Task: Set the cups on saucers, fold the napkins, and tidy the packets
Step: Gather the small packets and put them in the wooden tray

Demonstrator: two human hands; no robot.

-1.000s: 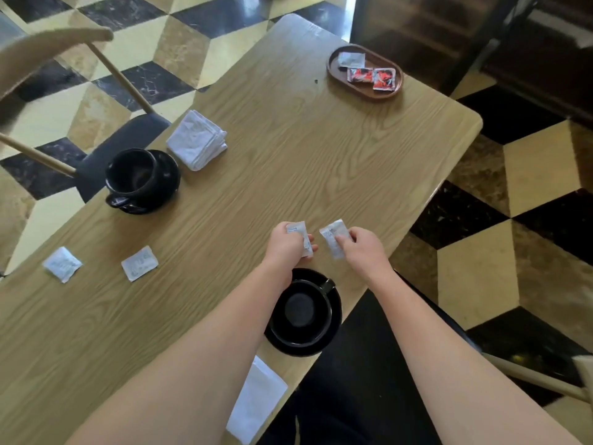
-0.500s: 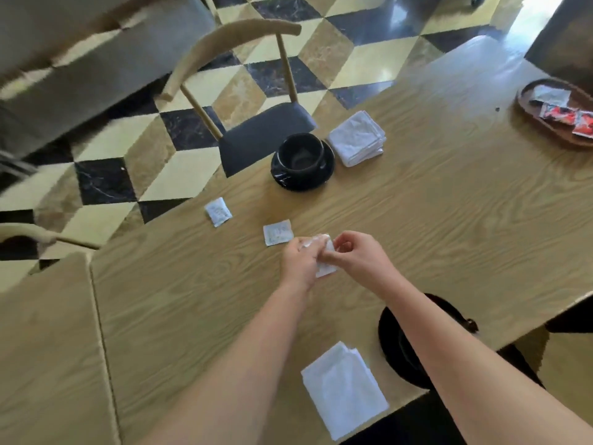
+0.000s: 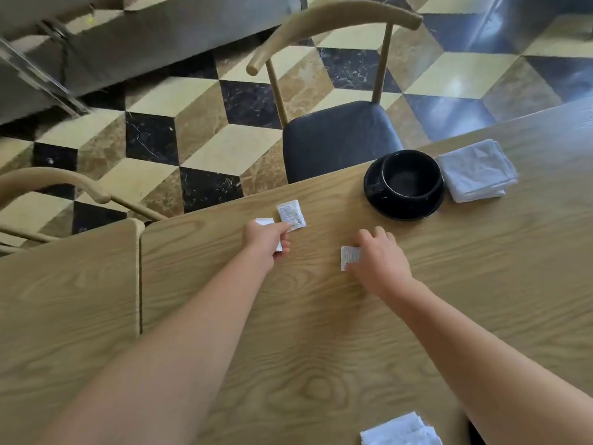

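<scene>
A wooden table point(image 3: 321, 316) over a checkered floor, head view. Near the table's far edge a black cup point(image 3: 409, 178) sits on its saucer point(image 3: 401, 207), a folded napkin point(image 3: 478, 170) just beside it. The left hand point(image 3: 266, 240) curls round white packets and reaches a loose packet point(image 3: 290, 215) nearer the cup; adding it could spill those already held. The right hand point(image 3: 380, 258), palm down, fingers bent, presses another packet point(image 3: 349, 256) flat; whether it pinches is unclear
</scene>
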